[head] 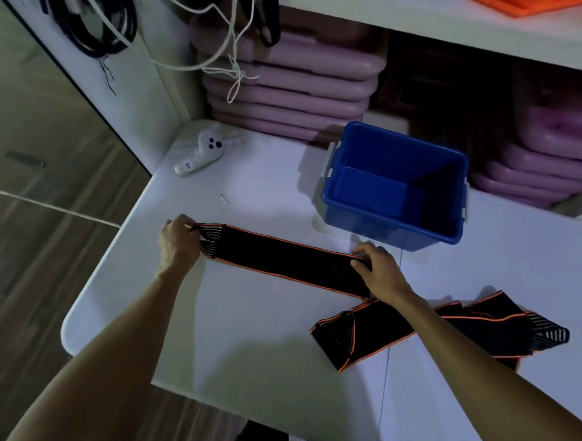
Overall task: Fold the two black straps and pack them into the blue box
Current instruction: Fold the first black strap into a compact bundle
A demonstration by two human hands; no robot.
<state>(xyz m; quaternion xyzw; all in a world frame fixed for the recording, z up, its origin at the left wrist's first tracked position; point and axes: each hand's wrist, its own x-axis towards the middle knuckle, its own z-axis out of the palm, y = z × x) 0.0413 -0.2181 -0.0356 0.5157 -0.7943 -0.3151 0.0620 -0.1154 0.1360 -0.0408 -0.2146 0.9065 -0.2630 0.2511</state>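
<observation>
1. A white desk [254, 322] with a rounded near-left corner carries everything.
2. The blue box [395, 185] stands open and upright toward the back right of the desk, with nothing inside it.
3. One black strap [284, 257] with orange edging lies stretched flat across the middle of the desk, just in front of the box, its striped end to the left.
4. The second black strap [381, 333] lies loosely bunched near the right front edge, partly under the right forearm.
5. The left hand [179, 242] pinches the striped left end of the stretched strap with curled fingers.
6. The right hand [378, 270] rests on that strap's right end, fingers bent over the edge, gripping it.
7. A small white controller [200, 152] lies at the back left, well apart from the straps.
</observation>
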